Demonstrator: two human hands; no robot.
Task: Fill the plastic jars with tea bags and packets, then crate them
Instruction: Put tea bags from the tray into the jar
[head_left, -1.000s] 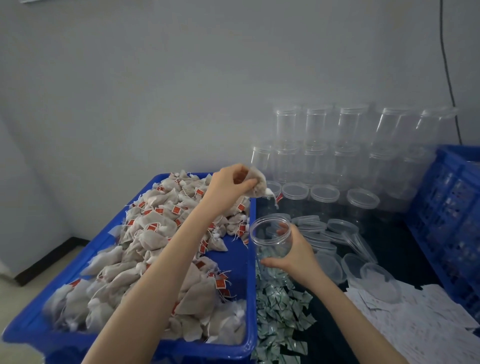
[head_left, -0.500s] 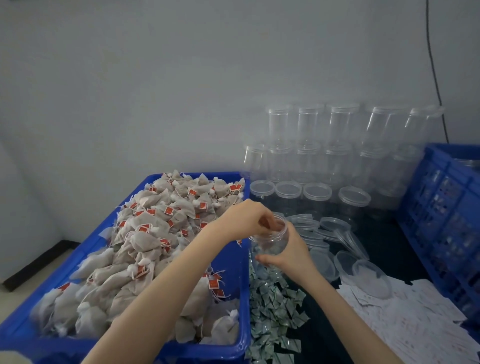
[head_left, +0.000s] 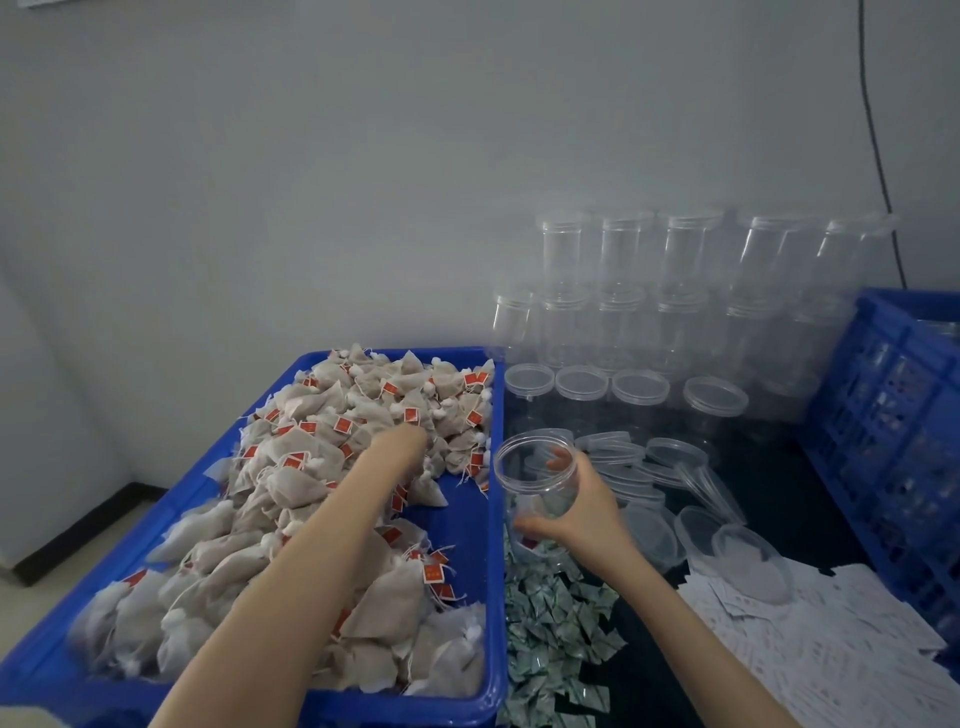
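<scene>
1. Two bare hands are at work over a dark table (head_left: 779, 525)
2. One hand, the right hand (head_left: 576, 512), grips a clear jar (head_left: 536, 493). Its fingers and thumb curl round the jar's side
3. The jar is open at the top and tilts a little to the left. It is held up just beside the bin (head_left: 470, 525), above the packets (head_left: 550, 618). Something pale lies at its bottom
4. The left hand (head_left: 402, 441) reaches into the bin and lies on the tea bags (head_left: 291, 467). Its fingers are down among the bags, so I cannot tell if they hold one
5. The tea bags are pale with red tags and fill most of the bin
6. The packets are small and green, heaped on the table right of the bin
7. Loose lids (head_left: 670, 467) lie past the jar
8. Many empty jars (head_left: 685, 291) are stacked by the wall
9. A blue crate (head_left: 893, 441) stands at the far right, with white papers (head_left: 831, 644) near it
</scene>
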